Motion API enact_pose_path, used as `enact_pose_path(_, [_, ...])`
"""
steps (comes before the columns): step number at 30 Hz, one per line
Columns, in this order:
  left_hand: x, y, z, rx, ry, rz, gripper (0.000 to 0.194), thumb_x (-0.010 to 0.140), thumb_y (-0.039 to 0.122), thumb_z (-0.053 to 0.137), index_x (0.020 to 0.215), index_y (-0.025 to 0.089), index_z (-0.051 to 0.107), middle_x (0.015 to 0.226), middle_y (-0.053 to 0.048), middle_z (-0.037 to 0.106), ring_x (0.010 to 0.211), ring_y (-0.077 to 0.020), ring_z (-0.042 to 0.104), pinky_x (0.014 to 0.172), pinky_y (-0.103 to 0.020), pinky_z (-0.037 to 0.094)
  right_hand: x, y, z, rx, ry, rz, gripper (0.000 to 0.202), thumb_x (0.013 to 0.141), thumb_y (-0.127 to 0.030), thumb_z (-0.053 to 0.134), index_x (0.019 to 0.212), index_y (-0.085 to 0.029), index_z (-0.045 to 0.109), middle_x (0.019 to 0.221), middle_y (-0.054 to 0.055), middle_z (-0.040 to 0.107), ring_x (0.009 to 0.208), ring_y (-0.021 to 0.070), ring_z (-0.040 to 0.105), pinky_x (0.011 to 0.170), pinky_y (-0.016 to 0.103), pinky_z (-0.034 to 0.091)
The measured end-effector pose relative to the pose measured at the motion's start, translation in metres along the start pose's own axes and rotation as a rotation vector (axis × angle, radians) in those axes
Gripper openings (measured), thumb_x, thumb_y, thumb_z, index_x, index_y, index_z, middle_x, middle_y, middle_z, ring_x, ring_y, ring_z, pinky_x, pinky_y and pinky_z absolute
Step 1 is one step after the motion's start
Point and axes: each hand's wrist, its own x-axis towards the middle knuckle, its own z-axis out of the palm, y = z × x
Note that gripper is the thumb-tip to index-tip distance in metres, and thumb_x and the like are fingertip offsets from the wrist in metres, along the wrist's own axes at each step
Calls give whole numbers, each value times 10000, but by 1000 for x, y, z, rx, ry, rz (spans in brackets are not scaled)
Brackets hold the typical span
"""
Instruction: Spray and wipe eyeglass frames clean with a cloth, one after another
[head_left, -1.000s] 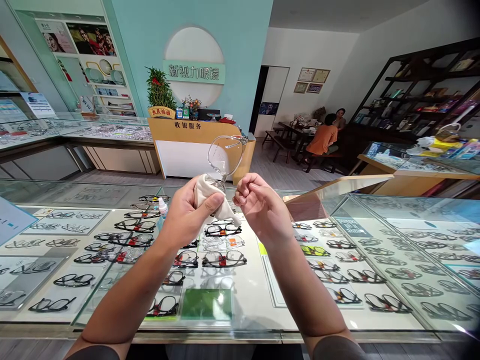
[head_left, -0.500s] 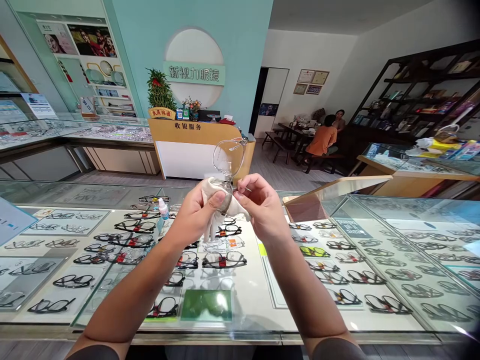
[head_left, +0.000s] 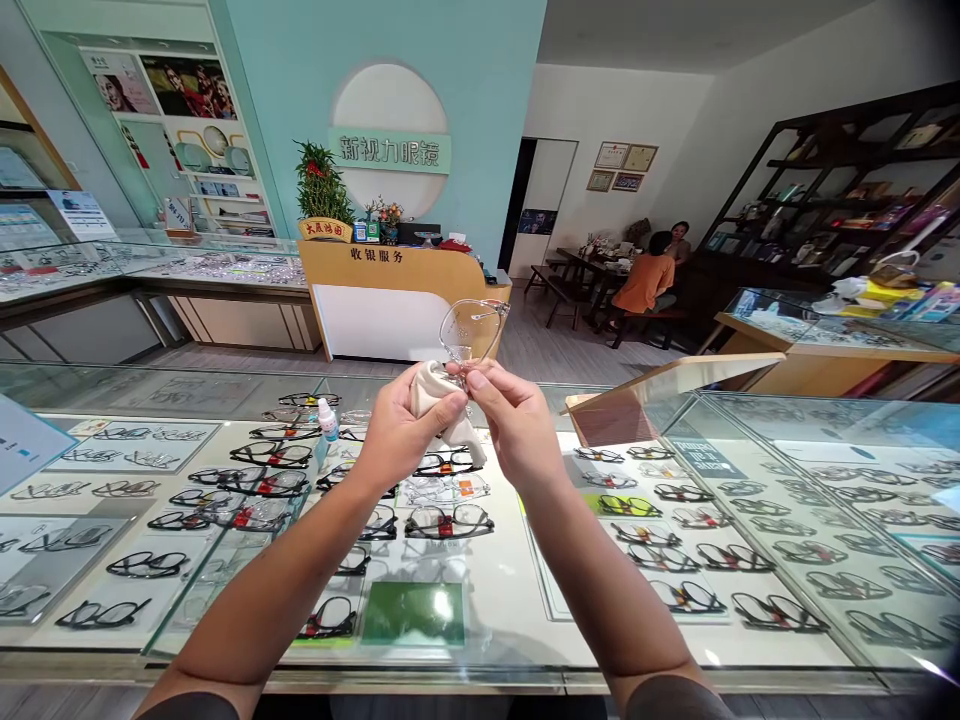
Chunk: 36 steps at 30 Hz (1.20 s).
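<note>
A pair of thin-rimmed, clear-lensed eyeglasses (head_left: pixel 472 328) is held up over the glass display counter, one lens standing above my fingers. My left hand (head_left: pixel 394 428) is closed on a cream cloth (head_left: pixel 432 386), which wraps the lower part of the glasses and hides the other lens. With thumb and fingers pinched, my right hand (head_left: pixel 523 425) grips the frame near its middle, right beside the cloth. A loose end of the cloth hangs below my hands.
The glass counter (head_left: pixel 495 650) holds rows of spectacles. On it stand a small white spray bottle (head_left: pixel 328 420) and a tilted wooden-framed piece (head_left: pixel 622 412). Beyond is a cashier desk (head_left: pixel 375 310). A person in orange (head_left: pixel 649 280) sits with another at a far table.
My right hand has moved in to pinch the frame near its middle. The glasses have turned and shifted slightly right and down, and the cloth is bunched more toward my left hand.
</note>
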Motion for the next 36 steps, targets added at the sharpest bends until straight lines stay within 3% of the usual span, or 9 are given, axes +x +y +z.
enact_pose_path(6, [3, -9, -1, -4, 59, 36, 598, 875, 754, 821, 1008, 171, 803, 850, -52, 761, 766, -183, 656, 710, -288, 513, -1, 7, 5, 51, 16, 22, 169, 895, -452, 918, 995, -315, 922, 1124, 33, 819, 1168, 240, 720, 1117, 404, 552])
enact_pose_path(13, [10, -5, -21, -83, -261, -155, 598, 936, 733, 776, 1114, 165, 829, 883, -76, 811, 915, -248, 768, 867, -331, 580, 4, 0, 3, 182, 73, 159, 266, 804, -513, 973, 887, -277, 882, 1140, 47, 842, 1138, 247, 747, 1070, 396, 578])
enact_pose_path(17, [16, -2, -29, -73, -151, -237, 711, 821, 834, 815, 1001, 147, 821, 814, -74, 797, 827, -246, 753, 720, -302, 556, 8, -6, -7, 125, 66, 131, 297, 834, -553, 937, 879, -270, 860, 1228, 69, 831, 1271, 274, 712, 1104, 416, 560])
enact_pose_path(20, [20, 0, -34, -107, -29, -258, 741, 755, 849, 856, 979, 144, 805, 762, -72, 780, 761, -239, 740, 654, -296, 544, 9, -9, -16, -27, -48, 85, 265, 913, -538, 878, 880, -275, 878, 1367, 73, 766, 1388, 286, 640, 1138, 433, 517])
enact_pose_path(24, [23, 1, -39, -143, 48, -255, 712, 783, 815, 862, 1007, 144, 786, 748, -74, 771, 751, -242, 751, 666, -316, 580, 10, -8, -22, -145, -192, 117, 212, 959, -511, 850, 900, -311, 891, 1464, 72, 706, 1502, 294, 546, 1188, 483, 461])
enact_pose_path(28, [23, 5, -39, -185, 58, -274, 692, 798, 771, 880, 1033, 127, 784, 794, -80, 781, 774, -234, 755, 702, -326, 602, 12, -6, -19, -188, -218, 179, 247, 902, -560, 895, 868, -316, 892, 1426, 82, 712, 1529, 320, 503, 1259, 548, 384])
enact_pose_path(31, [24, 7, -36, -236, 42, -264, 698, 748, 754, 928, 1023, 126, 796, 793, -64, 775, 731, -199, 717, 686, -305, 583, 13, -4, -16, -182, -217, 191, 261, 891, -573, 899, 886, -312, 897, 1390, 77, 709, 1481, 308, 535, 1285, 531, 339])
enact_pose_path(36, [23, 10, -35, -212, -90, -228, 639, 756, 744, 930, 864, 131, 786, 657, -36, 704, 584, -145, 591, 599, -281, 505, 14, 0, -17, -172, -249, 201, 277, 909, -566, 877, 891, -290, 890, 1295, 59, 690, 1225, 258, 633, 1130, 450, 451])
